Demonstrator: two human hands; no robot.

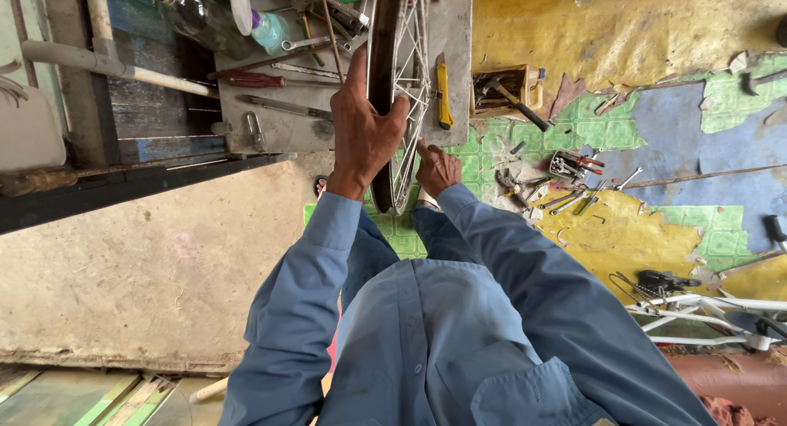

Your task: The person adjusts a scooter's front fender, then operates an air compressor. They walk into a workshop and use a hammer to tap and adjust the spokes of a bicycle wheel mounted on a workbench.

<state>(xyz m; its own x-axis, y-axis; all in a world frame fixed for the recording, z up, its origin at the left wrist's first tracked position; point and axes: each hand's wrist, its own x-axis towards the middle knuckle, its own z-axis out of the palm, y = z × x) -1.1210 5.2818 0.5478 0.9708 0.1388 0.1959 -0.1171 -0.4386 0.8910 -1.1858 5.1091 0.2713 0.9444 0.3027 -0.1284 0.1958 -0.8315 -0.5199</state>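
Pretty bright, soft daylight all over, no harsh shadows anywhere. Strongest on the yellow and green floor (656, 229) at the right; dimmer along the dark wooden shelf (123, 180) at the left. Small glare on the wheel spokes (407, 82) and the glass bottle (197, 16). Mostly sharp, slight softness at the bottom edge. Wide-angle stretch at the corners, blue sleeves (525, 295) ballooning up close.
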